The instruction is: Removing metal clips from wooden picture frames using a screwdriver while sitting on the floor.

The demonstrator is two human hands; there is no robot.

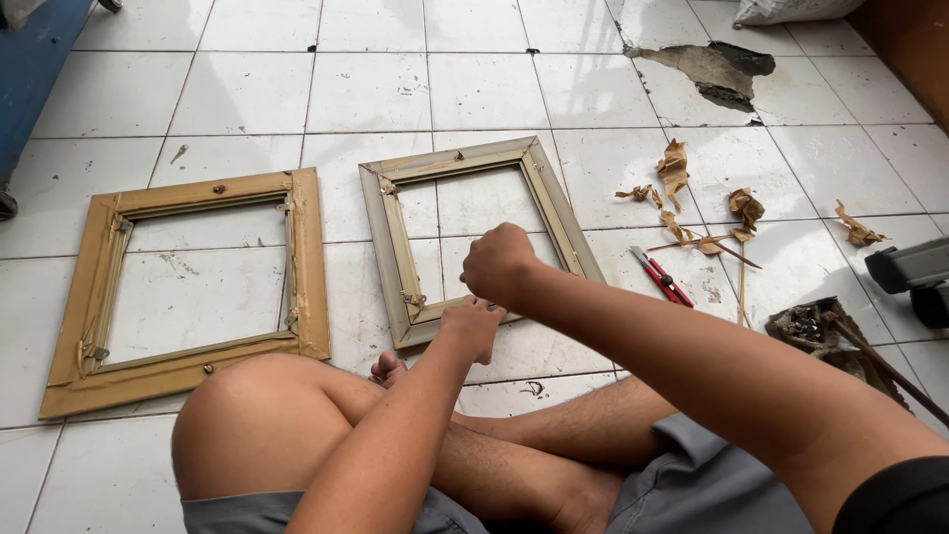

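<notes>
I sit cross-legged on a white tiled floor. A grey-green picture frame (395, 237) lies face down in front of me, and its near edge is under my hands. My left hand (473, 324) presses on the near rail of that frame. Just above it, my right hand (497, 263) is closed in a fist; whether it holds anything is hidden. A second, tan wooden frame (306, 257) lies to the left, apart from both hands.
A red utility knife (660, 278) lies right of the grey frame. Torn brown paper scraps (692, 198) are scattered beyond it. A dark tin with a stick (820, 331) sits at right. A broken tile (717, 69) is at the far right. A blue object (30, 69) borders the left.
</notes>
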